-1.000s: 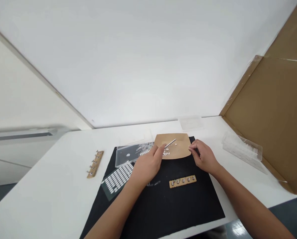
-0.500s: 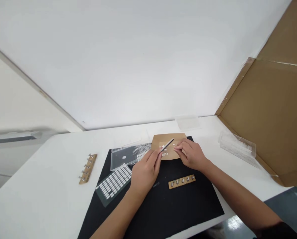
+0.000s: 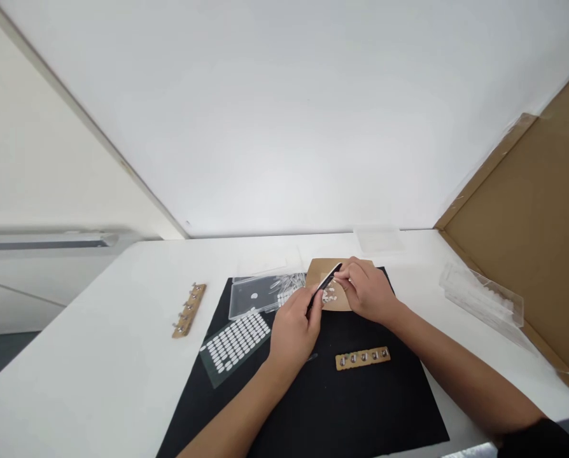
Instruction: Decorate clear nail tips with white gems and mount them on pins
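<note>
My left hand [image 3: 296,323] is closed around the lower end of a thin black-and-white strip [image 3: 331,277], which points up and to the right. The fingers of my right hand [image 3: 363,286] are pinched together at the strip's upper end; what they hold, if anything, is too small to make out. Beneath both hands lies a tan card [image 3: 316,270] with several small white pieces [image 3: 330,296] scattered on it. On the black mat [image 3: 361,407] nearer to me rests a wooden strip with metal clips [image 3: 363,359]. A dark sheet of white oval stickers [image 3: 237,343] lies left of my left hand.
A clear plastic case [image 3: 253,296] with transparent slivers [image 3: 289,281] lies at the mat's back left. Another clip strip [image 3: 189,310] stands on the white table [image 3: 98,356]. Clear boxes [image 3: 482,296] sit at the right, beside a cardboard wall [image 3: 527,229].
My right hand has come against the upper end of the strip, from which it was apart before. The strip has turned, showing more of its dark face. The whole view has shifted slightly.
</note>
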Available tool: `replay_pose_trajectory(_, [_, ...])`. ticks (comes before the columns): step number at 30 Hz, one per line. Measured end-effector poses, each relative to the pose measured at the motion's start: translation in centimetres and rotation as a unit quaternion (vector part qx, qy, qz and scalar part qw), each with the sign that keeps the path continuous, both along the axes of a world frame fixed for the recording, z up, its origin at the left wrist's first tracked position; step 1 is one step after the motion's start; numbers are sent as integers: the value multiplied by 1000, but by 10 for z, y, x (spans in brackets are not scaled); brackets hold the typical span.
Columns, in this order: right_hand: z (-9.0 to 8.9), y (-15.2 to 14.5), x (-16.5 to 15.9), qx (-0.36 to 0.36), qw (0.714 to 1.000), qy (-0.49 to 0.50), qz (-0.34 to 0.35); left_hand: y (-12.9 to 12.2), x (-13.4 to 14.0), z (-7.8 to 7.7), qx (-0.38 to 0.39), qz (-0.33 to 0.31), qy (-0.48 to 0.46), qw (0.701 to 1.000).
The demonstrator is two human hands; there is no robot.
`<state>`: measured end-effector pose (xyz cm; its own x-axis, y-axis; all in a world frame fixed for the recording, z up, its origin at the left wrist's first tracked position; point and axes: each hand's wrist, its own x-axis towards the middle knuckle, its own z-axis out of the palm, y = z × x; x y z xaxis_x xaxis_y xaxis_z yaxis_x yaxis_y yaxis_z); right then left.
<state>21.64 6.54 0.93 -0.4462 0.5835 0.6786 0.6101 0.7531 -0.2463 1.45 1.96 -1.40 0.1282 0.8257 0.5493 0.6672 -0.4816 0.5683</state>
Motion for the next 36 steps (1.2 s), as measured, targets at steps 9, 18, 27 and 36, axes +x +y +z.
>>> replay_pose_trajectory(9, [-4,6,-1,-6,998,-49,-36,-2,2,1,-22,-11,1,1000])
replay_pose_trajectory(18, [0,-7,-7,-12,993,-64,-103,-6,3,1,23,-3,35,999])
replay_pose_trajectory(27, [8,-18,-13,-127,982,-48,-132,-5,5,-1,6,-7,48,999])
replay_pose_trajectory(36, [1,-12,-12,-123,978,-24,-165,-5,8,1,10,-32,4,999])
